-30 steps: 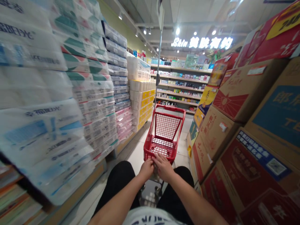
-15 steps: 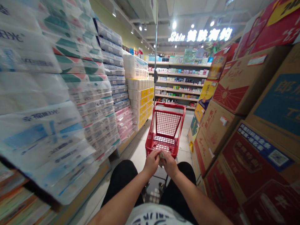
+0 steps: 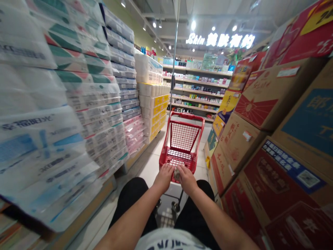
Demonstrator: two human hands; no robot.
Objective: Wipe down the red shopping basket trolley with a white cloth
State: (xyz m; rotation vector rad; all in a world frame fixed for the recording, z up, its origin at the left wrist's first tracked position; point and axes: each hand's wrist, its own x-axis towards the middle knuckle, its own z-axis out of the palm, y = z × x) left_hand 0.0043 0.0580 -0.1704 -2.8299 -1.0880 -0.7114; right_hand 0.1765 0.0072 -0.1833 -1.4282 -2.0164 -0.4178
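Observation:
A red plastic shopping cart point(image 3: 194, 163) with a grid back and base stands straight ahead of me, its near edge at my hands. My left hand point(image 3: 164, 177) is closed over the left part of that edge, fingertips pointing forward. Just to its right, my right hand point(image 3: 187, 178) is curled at the same edge. A small greyish-beige thing point(image 3: 177, 173) shows against the inside of my right fingers; its kind I cannot make out. My fingers partly hide both it and the cart's near rim. The cart's wheels point(image 3: 176, 206) show below, between my knees.
Wrapped tissue packs point(image 3: 96, 100) are stacked high along the left. Cardboard cartons point(image 3: 257, 100) form a wall on the right. A narrow tiled floor strip point(image 3: 148, 165) runs between them. Shelves of small boxes and bottles point(image 3: 200, 82) cross the far end, behind a thin metal pole point(image 3: 175, 45).
My hands, which met around the small thing, are now slightly apart, the left hand having shifted left onto the cart's edge. The side stacks have slid nearer past me.

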